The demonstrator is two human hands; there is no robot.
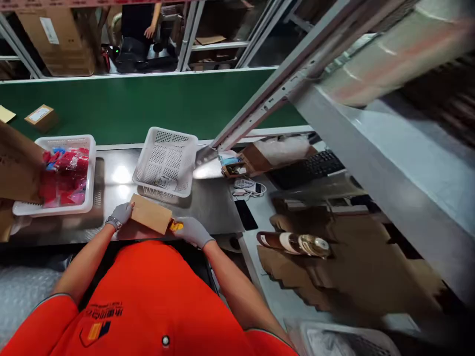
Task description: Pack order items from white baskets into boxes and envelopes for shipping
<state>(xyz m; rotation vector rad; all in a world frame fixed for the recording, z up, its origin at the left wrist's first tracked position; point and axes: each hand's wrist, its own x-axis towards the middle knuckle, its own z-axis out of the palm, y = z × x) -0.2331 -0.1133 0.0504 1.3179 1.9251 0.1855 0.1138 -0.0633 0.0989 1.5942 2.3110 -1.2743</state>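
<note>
A small brown cardboard box is held over the near part of the metal table, tilted a little to the right. My left hand, in a grey glove with a metal watch at the wrist, grips its left end. At the right end, my gloved right hand is closed around a small yellow object that lies against the box; its kind is mostly hidden by the fingers. Just beyond the box stands a white perforated basket with a clear packet and a label in it.
Left, a white basket holds red and blue plastic-wrapped items, beside a large carton. A green conveyor belt runs behind, bearing a small box. Right are a phone, a keyboard, a tape gun and a slanting metal post.
</note>
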